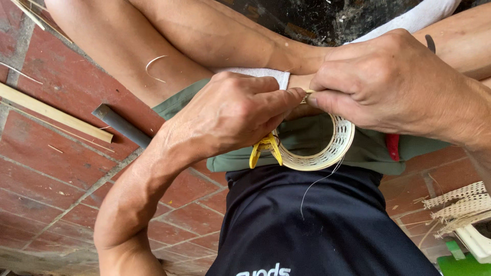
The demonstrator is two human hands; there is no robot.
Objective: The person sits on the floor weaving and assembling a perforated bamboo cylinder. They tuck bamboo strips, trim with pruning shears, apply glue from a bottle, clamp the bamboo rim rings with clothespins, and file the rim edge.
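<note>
Weaving step, I'd say: left hand [232, 115] and right hand [388, 84] both pinch woven ring [327, 148] at its top, over lap; yellow clip [266, 148] holds rim. Next needs steady grip.

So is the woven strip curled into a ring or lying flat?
Curled: the woven strip forms a ring over the lap, pinched by both hands, with a yellow clip clamped on it.

even soft daylight, no glare. faint shadow under the left forearm [138, 189] on the brick floor [56, 174]. sharp around the woven ring [327, 151]; slight softness and wide-angle stretch toward frame edges away from it.
</note>
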